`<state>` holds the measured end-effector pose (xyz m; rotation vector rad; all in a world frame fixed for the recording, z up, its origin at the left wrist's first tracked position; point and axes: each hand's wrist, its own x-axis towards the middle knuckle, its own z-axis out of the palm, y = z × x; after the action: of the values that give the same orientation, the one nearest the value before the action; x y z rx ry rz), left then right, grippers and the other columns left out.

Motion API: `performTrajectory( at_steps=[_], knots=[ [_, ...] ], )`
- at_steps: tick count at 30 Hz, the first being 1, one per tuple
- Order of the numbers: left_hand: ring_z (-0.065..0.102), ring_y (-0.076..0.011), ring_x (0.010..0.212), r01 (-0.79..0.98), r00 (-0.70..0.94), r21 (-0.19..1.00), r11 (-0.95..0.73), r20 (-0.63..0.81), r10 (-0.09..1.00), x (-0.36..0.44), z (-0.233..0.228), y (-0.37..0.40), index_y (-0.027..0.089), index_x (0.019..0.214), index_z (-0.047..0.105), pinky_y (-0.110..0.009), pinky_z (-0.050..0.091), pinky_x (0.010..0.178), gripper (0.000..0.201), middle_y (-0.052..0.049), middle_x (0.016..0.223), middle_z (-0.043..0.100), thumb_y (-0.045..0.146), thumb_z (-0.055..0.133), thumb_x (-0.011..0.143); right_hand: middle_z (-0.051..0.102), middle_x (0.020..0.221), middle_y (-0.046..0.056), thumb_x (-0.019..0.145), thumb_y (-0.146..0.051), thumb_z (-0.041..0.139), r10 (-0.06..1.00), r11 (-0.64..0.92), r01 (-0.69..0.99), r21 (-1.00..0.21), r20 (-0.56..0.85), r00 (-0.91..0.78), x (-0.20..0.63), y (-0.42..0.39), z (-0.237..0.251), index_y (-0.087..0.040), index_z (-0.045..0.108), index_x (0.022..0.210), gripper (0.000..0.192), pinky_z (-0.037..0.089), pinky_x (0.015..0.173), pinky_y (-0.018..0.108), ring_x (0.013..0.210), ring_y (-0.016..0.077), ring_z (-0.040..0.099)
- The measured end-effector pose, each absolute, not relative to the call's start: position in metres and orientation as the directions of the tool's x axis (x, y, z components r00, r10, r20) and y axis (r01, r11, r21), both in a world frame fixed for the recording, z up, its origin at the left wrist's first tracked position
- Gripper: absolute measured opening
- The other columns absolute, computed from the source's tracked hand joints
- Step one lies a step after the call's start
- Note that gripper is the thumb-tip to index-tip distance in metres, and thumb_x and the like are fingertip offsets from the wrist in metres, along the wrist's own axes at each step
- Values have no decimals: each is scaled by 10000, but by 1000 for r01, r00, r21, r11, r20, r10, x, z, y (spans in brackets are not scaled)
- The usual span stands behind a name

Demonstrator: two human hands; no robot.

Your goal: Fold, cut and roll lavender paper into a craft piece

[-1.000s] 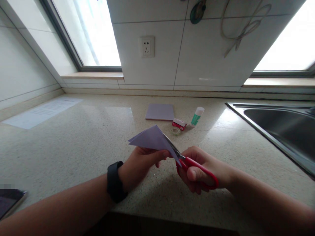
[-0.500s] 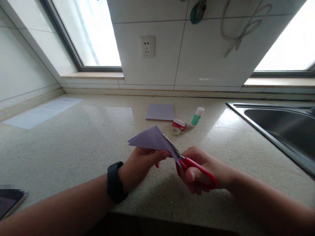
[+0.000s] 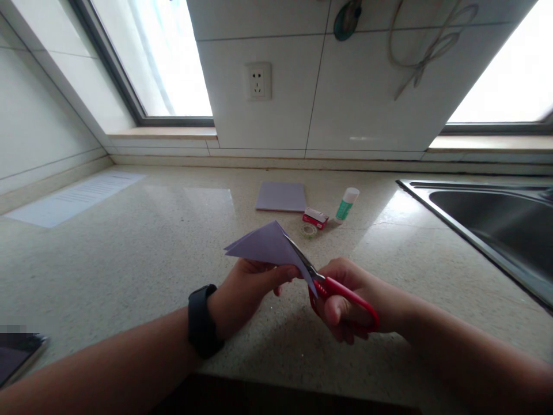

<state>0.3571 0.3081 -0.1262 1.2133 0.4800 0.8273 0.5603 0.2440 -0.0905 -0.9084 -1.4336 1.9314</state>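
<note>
Folded purple paper (image 3: pixel 263 245) is pinched in my left hand (image 3: pixel 246 291), thumb on top, its layers fanning apart at the left tip. My right hand (image 3: pixel 345 308) grips red-handled scissors (image 3: pixel 352 295), with fingers and thumb through the loops. The metal blades point up and left along the right edge of the paper, near its top corner. Part of the paper lies between or against the blades; how far it is cut I cannot tell. Both hands are above the counter near its front edge.
Behind the hands on the speckled counter (image 3: pixel 129 265) lie a stack of purple paper (image 3: pixel 280 196), a small red box (image 3: pixel 315 218), a tape roll (image 3: pixel 308 230) and a glue stick (image 3: pixel 347 205). A printed sheet (image 3: pixel 73 199) is at left, a sink (image 3: pixel 488 219) at right, a dark device (image 3: pixel 19 354) front left.
Very little differs. The paper's top corner has shifted slightly to the right, and the scissor handles have drawn slightly closer together.
</note>
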Motion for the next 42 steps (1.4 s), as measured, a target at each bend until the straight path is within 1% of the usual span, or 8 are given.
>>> performTrajectory(
  at_steps=[11,18,21,24,27,34,39,42],
  knots=[
    [523,-79,599,-358,602,919,167,90,794,358,-117,306,172,788,728,-180,413,518,192,5,725,663,324,845,780,605,546,-9,682,-632,825,687,-271,86,-959,-255,-680,577,249,-94,-132,584,689,555,427,400,150,435,74,551],
    [560,-80,646,-417,596,850,321,-12,803,354,-111,308,168,844,750,-173,442,538,203,-25,825,703,330,850,774,607,587,27,812,-666,690,684,-113,140,-984,-179,-708,612,245,-73,-109,654,727,565,387,416,172,476,84,536],
    [593,-89,696,-421,628,811,406,-62,776,352,-112,312,174,870,750,-180,461,562,217,-32,882,710,346,847,781,629,632,37,834,-610,700,759,-48,112,-993,-109,-642,613,246,-71,-120,654,766,497,401,436,181,510,95,552],
    [605,-108,707,-372,685,827,422,-62,726,352,-114,315,162,847,745,-198,468,570,222,-35,832,697,339,854,768,659,721,53,856,-498,722,893,96,64,-993,58,-447,600,250,-77,-136,650,796,374,461,485,208,581,120,596],
    [603,-124,705,-339,689,857,388,-54,723,355,-116,314,153,800,735,-214,461,569,226,-31,777,680,315,875,730,664,827,51,821,-391,780,959,172,50,-984,155,-237,580,253,-85,-154,638,834,276,497,568,239,651,124,595],
    [545,-100,630,-231,673,941,249,-30,739,360,-121,309,150,830,715,-235,447,583,216,-13,766,648,327,829,781,569,756,-11,755,-319,837,978,136,20,-991,131,-165,559,251,-95,-189,567,823,307,415,564,245,653,117,511],
    [623,-154,929,-313,489,937,155,19,872,353,-116,323,259,1255,611,-262,510,769,490,-59,1199,648,295,808,808,558,729,-21,774,-361,801,979,202,122,-972,198,-39,579,260,-97,-190,554,822,304,392,544,254,598,104,480],
    [584,-206,1178,-189,395,971,-145,211,894,344,-111,339,311,1379,507,-352,463,996,644,-59,1309,613,293,811,811,578,742,-2,786,-368,782,961,265,298,-917,275,-10,592,264,-98,-184,564,804,285,403,565,272,614,114,493]
  ],
)
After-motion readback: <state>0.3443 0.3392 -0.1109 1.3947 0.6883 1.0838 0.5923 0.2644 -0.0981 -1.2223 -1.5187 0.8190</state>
